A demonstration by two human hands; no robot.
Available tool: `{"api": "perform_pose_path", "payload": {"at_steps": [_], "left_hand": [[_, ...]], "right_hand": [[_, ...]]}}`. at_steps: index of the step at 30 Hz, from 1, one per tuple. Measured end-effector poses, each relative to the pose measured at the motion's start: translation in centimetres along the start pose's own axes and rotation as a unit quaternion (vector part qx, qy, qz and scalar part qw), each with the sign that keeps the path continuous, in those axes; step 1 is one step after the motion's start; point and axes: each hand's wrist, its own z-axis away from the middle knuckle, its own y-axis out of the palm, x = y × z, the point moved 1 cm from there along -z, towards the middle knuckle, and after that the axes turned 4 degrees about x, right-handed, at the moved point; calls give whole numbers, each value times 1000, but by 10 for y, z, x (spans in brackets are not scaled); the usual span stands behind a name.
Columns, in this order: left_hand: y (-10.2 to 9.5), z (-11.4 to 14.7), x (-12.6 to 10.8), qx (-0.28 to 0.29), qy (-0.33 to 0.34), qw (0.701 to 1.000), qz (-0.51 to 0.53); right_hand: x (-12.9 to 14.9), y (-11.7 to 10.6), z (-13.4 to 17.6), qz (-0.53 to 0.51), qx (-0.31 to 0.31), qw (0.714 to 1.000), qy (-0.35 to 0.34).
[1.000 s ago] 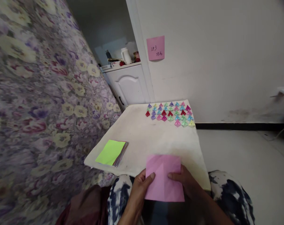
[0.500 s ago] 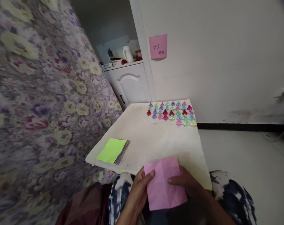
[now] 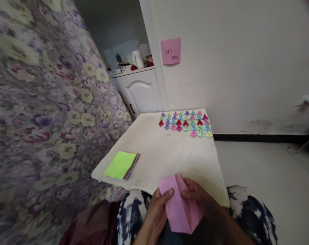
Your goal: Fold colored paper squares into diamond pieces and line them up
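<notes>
A creased sheet of pink paper [image 3: 178, 212] is held between my two hands, just off the near edge of the table. My left hand [image 3: 156, 207] grips its left side, thumb on top and fingers behind. On the right side, my right hand [image 3: 195, 192] pinches the sheet, whose right half bends back along a lengthwise crease. A stack of coloured paper [image 3: 121, 165] with a lime green sheet on top lies at the table's left front. Several rows of small folded paper pieces [image 3: 185, 123] in many colours cover the far right corner.
The table [image 3: 154, 149] has a pale cloth cover. A floral curtain [image 3: 54, 119] hangs along the left. Behind stand a white cabinet [image 3: 142, 93] with a jug [image 3: 138, 59] on it and a wall bearing a pink note [image 3: 171, 51]. My knees flank the near edge.
The pink paper was nearly flat and now bends along its middle crease, its right half angled back. My right hand has moved slightly left and up with that side.
</notes>
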Motion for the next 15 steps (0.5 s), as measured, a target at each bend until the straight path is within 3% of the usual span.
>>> {"api": "perform_pose_path", "payload": {"at_steps": [8, 12, 15], "left_hand": [[2, 0, 5, -9, -11, 1000, -6], [4, 3, 2, 15, -16, 1000, 5], [4, 5, 0, 38, -32, 999, 16]], "right_hand": [[-21, -10, -10, 149, -70, 984, -62], [-18, -7, -6, 293, -165, 937, -96], [-13, -5, -3, 360, -194, 905, -121]]}}
